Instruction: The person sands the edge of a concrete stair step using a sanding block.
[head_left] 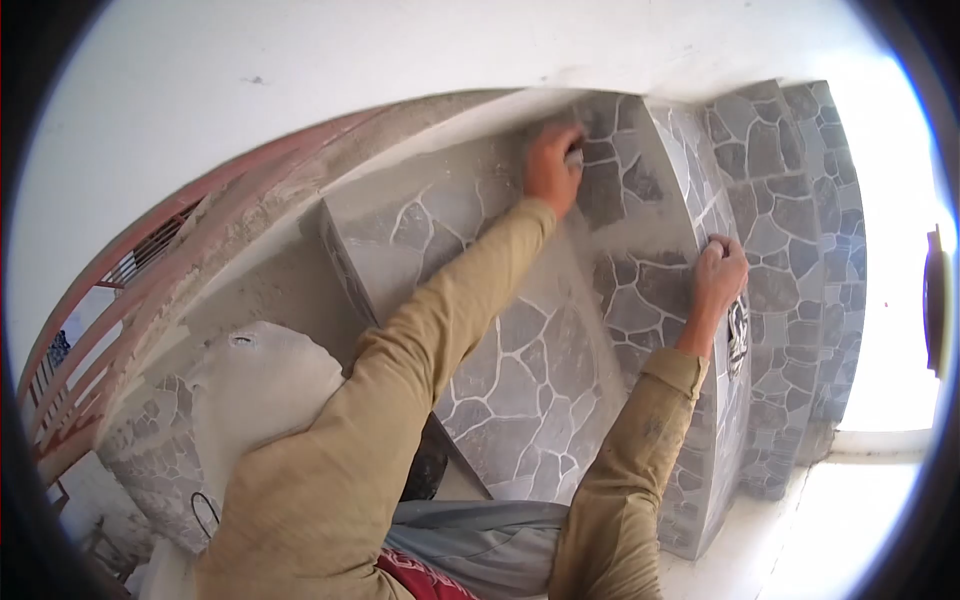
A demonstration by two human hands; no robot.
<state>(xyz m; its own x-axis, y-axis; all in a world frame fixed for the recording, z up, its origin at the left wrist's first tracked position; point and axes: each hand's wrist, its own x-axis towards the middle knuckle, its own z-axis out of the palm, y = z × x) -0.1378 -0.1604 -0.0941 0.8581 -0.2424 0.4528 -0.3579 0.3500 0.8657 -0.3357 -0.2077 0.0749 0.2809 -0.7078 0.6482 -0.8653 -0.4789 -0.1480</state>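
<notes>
My left hand [553,172] is closed, fingers curled round a small greyish thing [573,157] mostly hidden by them; I cannot tell its kind. It is at the inner end of a stair tread [625,185] with a grey stone-pattern tile, close to the white wall. My right hand [720,275] rests at the edge of the step, with fingertips pinched together at the tile edge; anything in them is hidden. Just below that hand, a crumpled black-and-white thing [738,335] lies on the lower tread. Grey dust or residue smears the tiles around my left hand.
More stone-pattern steps [780,230] descend on the right toward bright light. A nearer tiled tread [520,375] lies below my arms. A reddish railing [90,350] curves along the left, beside a rough ledge [270,190]. The white wall [450,45] runs across the top.
</notes>
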